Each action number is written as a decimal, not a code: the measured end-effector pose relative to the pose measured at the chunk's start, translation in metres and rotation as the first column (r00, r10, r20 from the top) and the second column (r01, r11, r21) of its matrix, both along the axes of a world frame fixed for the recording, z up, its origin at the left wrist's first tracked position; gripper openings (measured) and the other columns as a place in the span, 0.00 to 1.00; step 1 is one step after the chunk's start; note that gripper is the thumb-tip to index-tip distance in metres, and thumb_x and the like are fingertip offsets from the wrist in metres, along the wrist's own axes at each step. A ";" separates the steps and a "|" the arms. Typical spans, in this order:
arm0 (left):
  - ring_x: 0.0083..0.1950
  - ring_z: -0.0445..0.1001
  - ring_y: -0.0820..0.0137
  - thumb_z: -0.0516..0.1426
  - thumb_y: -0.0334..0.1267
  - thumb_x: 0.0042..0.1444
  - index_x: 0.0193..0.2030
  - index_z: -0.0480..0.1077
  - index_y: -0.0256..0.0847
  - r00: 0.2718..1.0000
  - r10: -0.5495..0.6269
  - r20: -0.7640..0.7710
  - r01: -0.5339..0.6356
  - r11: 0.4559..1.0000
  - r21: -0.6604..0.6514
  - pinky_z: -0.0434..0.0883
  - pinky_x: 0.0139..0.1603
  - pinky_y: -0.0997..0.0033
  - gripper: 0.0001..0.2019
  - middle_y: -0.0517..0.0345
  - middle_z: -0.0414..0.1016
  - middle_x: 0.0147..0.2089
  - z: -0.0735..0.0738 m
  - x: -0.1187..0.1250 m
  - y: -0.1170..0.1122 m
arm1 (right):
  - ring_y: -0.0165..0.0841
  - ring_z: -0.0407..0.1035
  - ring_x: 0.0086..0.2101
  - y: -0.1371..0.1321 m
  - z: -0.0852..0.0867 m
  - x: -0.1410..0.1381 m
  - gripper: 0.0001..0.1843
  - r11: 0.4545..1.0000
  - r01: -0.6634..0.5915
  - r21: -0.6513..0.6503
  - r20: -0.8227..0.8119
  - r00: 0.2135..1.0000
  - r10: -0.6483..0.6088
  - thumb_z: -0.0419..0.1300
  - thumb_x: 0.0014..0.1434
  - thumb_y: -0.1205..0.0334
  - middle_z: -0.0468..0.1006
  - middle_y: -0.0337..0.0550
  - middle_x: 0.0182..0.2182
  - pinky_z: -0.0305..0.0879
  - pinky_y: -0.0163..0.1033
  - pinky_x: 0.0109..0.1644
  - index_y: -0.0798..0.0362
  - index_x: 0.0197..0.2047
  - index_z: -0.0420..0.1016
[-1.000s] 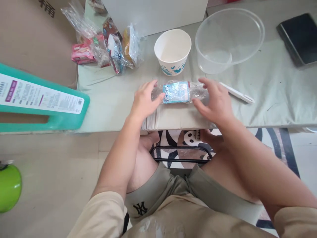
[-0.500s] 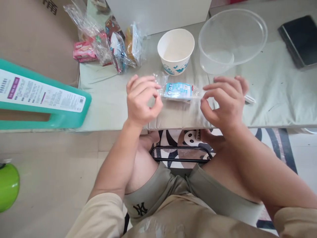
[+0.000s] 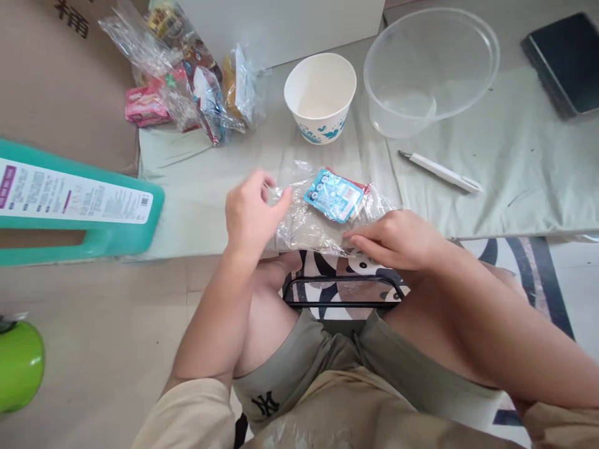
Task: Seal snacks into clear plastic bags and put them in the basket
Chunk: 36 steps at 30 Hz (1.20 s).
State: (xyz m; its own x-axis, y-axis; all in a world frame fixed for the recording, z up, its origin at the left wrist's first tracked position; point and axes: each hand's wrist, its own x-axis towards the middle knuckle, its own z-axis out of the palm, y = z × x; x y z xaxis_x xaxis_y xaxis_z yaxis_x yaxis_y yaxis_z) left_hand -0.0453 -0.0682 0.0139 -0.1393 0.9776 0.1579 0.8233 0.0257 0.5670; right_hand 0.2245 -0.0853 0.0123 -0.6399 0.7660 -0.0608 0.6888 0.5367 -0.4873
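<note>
A clear plastic bag (image 3: 302, 227) lies crumpled at the front edge of the cloth-covered surface. A small blue packet (image 3: 334, 194) rests at its middle, with a bit of red showing behind. At the bag's left side is my left hand (image 3: 253, 215), thumb and fingers apart, with nothing visible held between them. My right hand (image 3: 397, 240) is low at the bag's front right, thumb and forefinger pressed together on the plastic edge. To the right lies a white pen-like cutter (image 3: 442, 171) with a grey tip.
A white paper cup (image 3: 321, 93) with a blue-green pattern and a clear plastic tub (image 3: 397, 121) stand behind. Wrapped snacks (image 3: 206, 100) are heaped back left, near a cardboard box (image 3: 56, 81). A green bottle (image 3: 116, 234) lies left; a dark flat device (image 3: 568, 65) sits far right.
The bag, stretched between both hands before, now lies spread out with the blue packet turned. My right hand moved down to the front edge, uncovering the cutter; my left hand opened.
</note>
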 end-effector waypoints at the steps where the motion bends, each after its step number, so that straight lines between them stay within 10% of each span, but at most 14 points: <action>1: 0.35 0.72 0.66 0.70 0.44 0.48 0.41 0.74 0.45 0.999 0.042 0.029 -0.043 0.999 0.031 0.70 0.42 0.64 0.16 0.59 0.72 0.31 -0.004 -0.002 0.005 | 0.29 0.55 0.19 -0.001 0.000 -0.002 0.22 1.000 0.009 0.007 0.061 0.998 -0.010 0.50 0.67 0.52 0.68 0.38 0.17 0.45 0.39 0.29 0.47 0.34 0.84; 5: 0.31 0.73 0.66 0.70 0.50 0.47 0.37 0.74 0.43 0.992 -0.053 0.116 0.078 0.973 -0.219 0.68 0.33 0.67 0.17 0.57 0.75 0.30 -0.009 -0.004 0.013 | 0.30 0.52 0.19 0.000 0.003 -0.002 0.22 0.988 0.134 0.070 0.202 0.969 -0.146 0.50 0.65 0.55 0.67 0.40 0.16 0.40 0.40 0.28 0.48 0.29 0.82; 9: 0.19 0.59 0.74 0.68 0.52 0.49 0.25 0.73 0.43 0.953 -0.100 0.285 0.249 0.795 -0.553 0.55 0.21 0.70 0.16 0.62 0.66 0.18 0.007 -0.004 0.007 | 0.32 0.56 0.19 0.001 0.004 0.002 0.20 0.954 0.284 0.098 0.135 0.946 -0.296 0.51 0.63 0.57 0.69 0.41 0.16 0.43 0.39 0.27 0.49 0.29 0.82; 13: 0.21 0.61 0.74 0.66 0.42 0.47 0.22 0.72 0.42 0.890 -0.150 0.430 0.409 0.680 -0.609 0.56 0.23 0.71 0.11 0.63 0.65 0.20 0.017 -0.004 0.003 | 0.34 0.61 0.20 0.001 0.003 0.004 0.17 0.909 0.407 0.091 0.047 0.910 -0.412 0.54 0.61 0.58 0.70 0.40 0.16 0.50 0.40 0.28 0.48 0.38 0.86; 19: 0.39 0.79 0.64 0.61 0.38 0.47 0.20 0.63 0.42 0.668 -0.079 0.740 0.456 0.829 -0.323 0.76 0.37 0.63 0.11 0.53 0.78 0.36 0.012 0.001 0.007 | 0.37 0.67 0.22 0.005 -0.002 0.003 0.32 0.888 0.458 0.041 0.010 0.889 -0.459 0.56 0.62 0.56 0.78 0.37 0.20 0.57 0.41 0.29 0.48 0.69 0.71; 24: 0.54 0.82 0.55 0.60 0.35 0.44 0.22 0.59 0.39 0.335 0.102 0.937 0.475 0.840 -0.261 0.80 0.53 0.45 0.11 0.52 0.77 0.64 0.013 0.016 0.009 | 0.40 0.72 0.30 0.005 0.000 -0.003 0.23 0.801 0.584 0.130 -0.133 0.811 -0.570 0.57 0.63 0.54 0.78 0.44 0.29 0.68 0.47 0.38 0.51 0.60 0.73; 29: 0.63 0.78 0.48 0.59 0.34 0.42 0.22 0.63 0.40 0.086 0.181 0.980 0.468 0.861 -0.200 0.73 0.67 0.41 0.07 0.53 0.80 0.60 0.017 0.029 0.006 | 0.45 0.74 0.46 0.004 -0.008 -0.025 0.28 0.923 0.383 -0.032 -0.411 0.837 -0.362 0.62 0.59 0.52 0.76 0.51 0.47 0.75 0.51 0.49 0.50 0.61 0.68; 33: 0.63 0.78 0.47 0.59 0.33 0.38 0.21 0.66 0.40 -0.047 0.213 0.976 0.516 0.842 -0.158 0.68 0.71 0.43 0.04 0.50 0.84 0.51 0.017 0.034 0.005 | 0.51 0.69 0.57 0.014 -0.019 -0.036 0.39 0.889 0.450 -0.085 -0.459 0.774 -0.436 0.66 0.54 0.54 0.72 0.57 0.58 0.71 0.58 0.59 0.51 0.67 0.61; 36: 0.63 0.78 0.45 0.58 0.34 0.35 0.20 0.68 0.40 -0.057 0.210 0.976 0.514 0.844 -0.152 0.72 0.68 0.40 0.02 0.50 0.85 0.45 0.014 0.032 0.008 | 0.49 0.73 0.49 0.025 -0.021 -0.034 0.29 0.849 0.504 -0.159 -0.458 0.724 -0.516 0.65 0.55 0.55 0.78 0.52 0.49 0.72 0.57 0.54 0.49 0.59 0.68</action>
State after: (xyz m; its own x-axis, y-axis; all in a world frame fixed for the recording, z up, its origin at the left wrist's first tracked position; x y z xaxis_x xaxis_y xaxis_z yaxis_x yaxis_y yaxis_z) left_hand -0.0138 -0.0605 0.0275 0.3752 0.8739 -0.3091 -0.5187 0.4744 0.7113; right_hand 0.1907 -0.0606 -0.0084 -0.1056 0.9874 0.1179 0.5397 0.1564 -0.8272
